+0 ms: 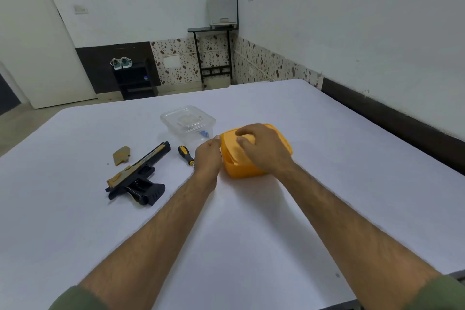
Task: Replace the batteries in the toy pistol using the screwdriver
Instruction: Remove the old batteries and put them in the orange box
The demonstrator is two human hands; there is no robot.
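Observation:
A black and tan toy pistol lies on its side on the white table. Its tan grip cover lies apart from it to the far left. A yellow-and-black screwdriver rests between the pistol and my left hand. That hand grips the left edge of an orange plastic box. My right hand lies on the box's lid, fingers curled over its raised centre. The box's contents are hidden.
A clear plastic container with its lid on stands just behind the screwdriver, something small and blue inside. The table's right edge runs close to the wall. Beyond the far edge are a shoe rack and a black stand.

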